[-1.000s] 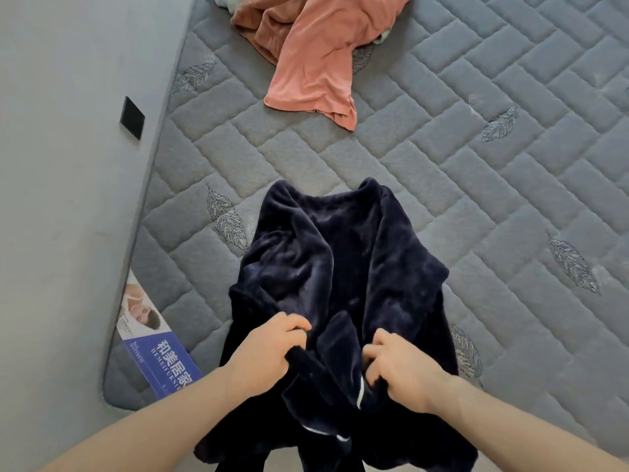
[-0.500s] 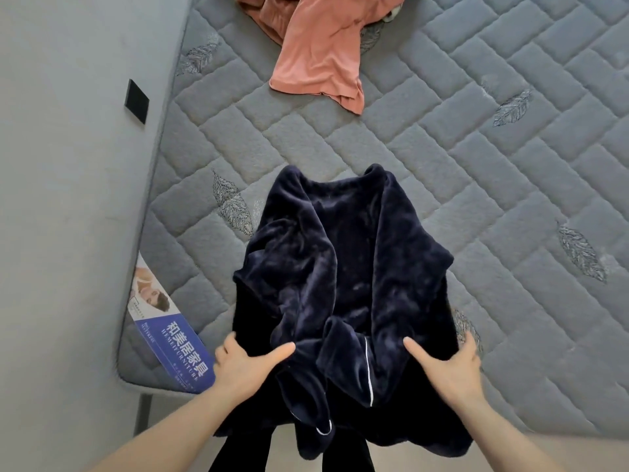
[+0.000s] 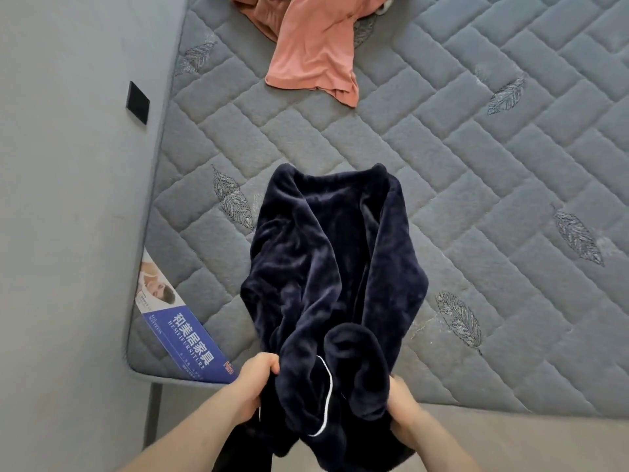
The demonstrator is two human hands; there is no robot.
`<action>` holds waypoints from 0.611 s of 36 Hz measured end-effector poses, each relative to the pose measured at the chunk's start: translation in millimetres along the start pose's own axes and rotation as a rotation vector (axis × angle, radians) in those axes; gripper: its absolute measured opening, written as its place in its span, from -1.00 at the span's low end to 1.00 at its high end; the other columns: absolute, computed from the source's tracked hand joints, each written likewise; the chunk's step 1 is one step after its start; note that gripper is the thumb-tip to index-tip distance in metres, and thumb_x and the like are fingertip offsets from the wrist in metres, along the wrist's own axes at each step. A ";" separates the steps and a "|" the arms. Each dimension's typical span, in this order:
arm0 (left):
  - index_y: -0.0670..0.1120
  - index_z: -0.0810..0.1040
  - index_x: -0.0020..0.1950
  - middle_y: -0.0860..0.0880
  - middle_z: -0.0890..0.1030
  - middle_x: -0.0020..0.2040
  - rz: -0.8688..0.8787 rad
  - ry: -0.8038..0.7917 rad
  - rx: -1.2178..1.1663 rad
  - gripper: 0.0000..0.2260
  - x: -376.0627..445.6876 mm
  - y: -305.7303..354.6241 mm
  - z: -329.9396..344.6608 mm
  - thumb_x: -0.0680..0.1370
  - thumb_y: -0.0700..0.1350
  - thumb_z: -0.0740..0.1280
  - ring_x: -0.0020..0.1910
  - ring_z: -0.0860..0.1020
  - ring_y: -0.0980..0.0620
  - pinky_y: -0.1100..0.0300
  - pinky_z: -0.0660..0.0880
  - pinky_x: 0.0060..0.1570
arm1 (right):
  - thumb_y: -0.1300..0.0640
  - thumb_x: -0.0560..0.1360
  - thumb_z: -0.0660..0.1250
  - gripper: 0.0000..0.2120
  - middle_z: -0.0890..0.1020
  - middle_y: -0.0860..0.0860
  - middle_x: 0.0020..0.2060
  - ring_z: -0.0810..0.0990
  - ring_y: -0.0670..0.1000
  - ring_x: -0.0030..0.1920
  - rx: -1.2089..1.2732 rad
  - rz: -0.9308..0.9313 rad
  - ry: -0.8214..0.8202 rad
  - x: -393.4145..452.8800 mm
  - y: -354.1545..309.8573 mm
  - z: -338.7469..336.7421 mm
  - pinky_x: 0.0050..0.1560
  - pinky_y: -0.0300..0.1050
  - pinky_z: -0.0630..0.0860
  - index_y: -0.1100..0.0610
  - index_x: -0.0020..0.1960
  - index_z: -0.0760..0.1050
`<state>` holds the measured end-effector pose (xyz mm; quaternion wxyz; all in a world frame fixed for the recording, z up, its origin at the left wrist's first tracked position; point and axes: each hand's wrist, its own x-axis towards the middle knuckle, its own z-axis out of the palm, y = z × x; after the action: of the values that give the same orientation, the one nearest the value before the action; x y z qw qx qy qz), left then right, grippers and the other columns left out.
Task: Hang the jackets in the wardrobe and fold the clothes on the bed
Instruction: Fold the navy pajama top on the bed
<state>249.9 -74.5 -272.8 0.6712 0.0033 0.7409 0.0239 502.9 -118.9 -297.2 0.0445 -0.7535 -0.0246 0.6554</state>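
While both hands clutch its near hem at the mattress [image 3: 476,185] edge, the left hand [image 3: 253,379] and right hand [image 3: 403,401] curl into the navy fleece garment [image 3: 326,267], which stretches away beyond them; farther off lies a crumpled salmon garment [image 3: 313,52].

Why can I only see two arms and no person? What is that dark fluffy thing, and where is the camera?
The camera sits on the person's head and looks down, so you see only their arms. There is no machine here. The left hand and the right hand both grip the near end of a dark navy fleece garment. It has thin white piping. Most of it lies on a grey quilted mattress, and its near end hangs over the edge. Farther away lies a crumpled salmon-pink garment. A blue label sits at the mattress corner.
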 end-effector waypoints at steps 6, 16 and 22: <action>-0.02 0.38 0.19 -0.04 0.60 0.03 0.189 0.155 0.341 -0.65 15.7 -1.5 -2.3 0.42 -0.16 0.32 -0.05 0.55 0.00 0.09 0.45 -0.12 | 0.08 0.34 0.50 -0.57 0.67 -0.06 -0.03 0.64 0.03 0.02 -0.206 -0.185 0.159 -12.0 -5.9 7.4 0.13 -0.01 0.54 -0.05 0.17 0.47; 0.03 0.43 0.18 0.04 0.39 0.15 0.803 0.522 0.426 -0.66 10.3 89.1 -7.6 0.45 -0.02 0.41 0.19 0.44 -0.04 -0.03 0.45 0.26 | 0.02 0.33 0.59 -0.47 0.63 -0.21 0.06 0.66 -0.29 -0.05 0.182 -0.471 0.266 -12.1 -67.9 -7.8 0.05 -0.16 0.54 -0.19 0.18 0.40; 0.13 0.51 0.08 0.17 0.41 0.06 1.095 0.329 0.732 -0.70 -8.8 108.9 26.4 0.39 0.12 0.41 0.07 0.44 0.10 0.09 0.46 0.17 | 0.25 0.36 0.48 -0.42 0.58 -0.02 0.21 0.57 0.08 0.24 -0.078 -0.602 0.405 -22.4 -104.1 12.0 0.31 0.06 0.48 0.04 0.32 0.36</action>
<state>274.0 34.8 -262.3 0.3964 0.6015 0.6850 0.1083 490.1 -17.1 -266.4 0.2107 -0.8282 -0.2609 0.4490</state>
